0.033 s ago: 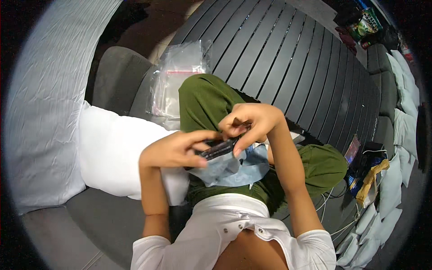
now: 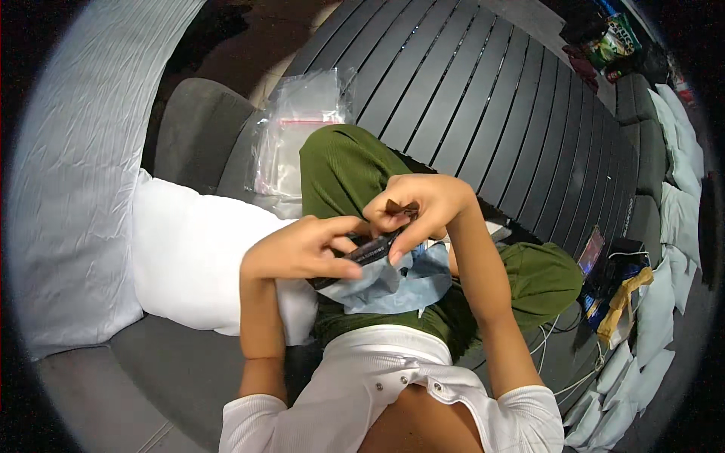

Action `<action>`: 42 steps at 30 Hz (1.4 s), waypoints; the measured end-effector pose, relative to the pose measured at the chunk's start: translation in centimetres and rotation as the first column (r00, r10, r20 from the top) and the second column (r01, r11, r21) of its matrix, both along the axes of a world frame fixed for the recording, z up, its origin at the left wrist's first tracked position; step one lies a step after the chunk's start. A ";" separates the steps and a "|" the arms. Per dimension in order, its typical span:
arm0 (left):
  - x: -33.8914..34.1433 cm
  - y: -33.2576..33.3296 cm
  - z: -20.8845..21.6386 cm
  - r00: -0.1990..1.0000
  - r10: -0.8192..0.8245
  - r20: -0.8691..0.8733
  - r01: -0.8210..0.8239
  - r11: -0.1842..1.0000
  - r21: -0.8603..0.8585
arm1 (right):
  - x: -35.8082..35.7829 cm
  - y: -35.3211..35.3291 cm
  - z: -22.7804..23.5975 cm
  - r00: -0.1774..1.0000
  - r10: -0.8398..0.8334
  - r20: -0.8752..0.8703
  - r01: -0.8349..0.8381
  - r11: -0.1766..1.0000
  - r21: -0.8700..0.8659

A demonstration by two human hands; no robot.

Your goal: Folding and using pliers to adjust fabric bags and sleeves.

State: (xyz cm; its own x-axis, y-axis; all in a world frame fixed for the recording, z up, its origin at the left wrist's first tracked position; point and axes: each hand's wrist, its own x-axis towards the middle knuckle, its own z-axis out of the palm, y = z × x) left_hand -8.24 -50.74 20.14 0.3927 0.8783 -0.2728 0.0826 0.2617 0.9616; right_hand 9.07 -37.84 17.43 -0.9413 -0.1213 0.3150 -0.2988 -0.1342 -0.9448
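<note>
The slatted dark-grey table [image 2: 483, 83] occupies the upper centre and right of the head view. A white sheet [image 2: 83, 181] hangs along the left side. The grey sofa [image 2: 189, 370] extends across the lower left, and a white cushion [image 2: 196, 253] lies on it, beside the left forearm. The seated person wears green trousers [image 2: 343, 162], knees spread, and a white shirt [image 2: 332, 408]. Pale pillow-shaped items [image 2: 655, 325] line the right side. Clear plastic bags [image 2: 291, 155] lie next to the left knee. A blue-and-gold packet [image 2: 623, 306] is located beyond the right knee.

Both hands are positioned above the lap, near each other. The left hand [image 2: 298, 249] is clamped on the left part of a narrow dark item [image 2: 371, 251], fingers above, thumb below. The right hand [image 2: 427, 204] pinches the right end of the same item, thumb toward the body. The item is tilted, its right end higher in the view, and bears pale markings. Blue cloth [image 2: 408, 291] hangs directly below it, over the lap; whether the two are joined cannot be told. A small brown scrap [image 2: 393, 208] projects at the right hand's curled fingers.
</note>
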 end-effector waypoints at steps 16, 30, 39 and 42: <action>-0.3 1.3 0.6 0.979 -0.200 -0.046 0.191 0.968 -0.161 | 1.3 1.6 -0.8 0.984 -0.021 0.175 0.063 0.970 -0.235; -9.3 -10.8 2.9 0.043 0.997 0.059 -0.426 -0.035 0.904 | 10.6 -2.7 -8.4 0.708 -0.504 0.495 0.614 0.786 -0.078; -7.6 -5.9 7.1 -0.033 0.954 0.299 -0.254 -0.297 0.921 | 15.5 -4.8 -5.6 0.214 -0.909 0.358 0.975 0.219 -0.028; -7.1 -6.7 6.2 0.148 0.986 0.082 0.212 -0.113 0.971 | 13.5 -6.0 -5.1 0.124 -0.656 0.745 0.809 0.501 0.306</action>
State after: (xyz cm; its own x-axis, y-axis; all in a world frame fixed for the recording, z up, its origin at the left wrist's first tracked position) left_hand -15.37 -57.42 26.31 -0.0187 0.3225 0.9464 0.9966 -0.0699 0.0435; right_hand 22.58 -43.87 12.37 -0.3955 0.7343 -0.5517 0.3968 -0.4051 -0.8237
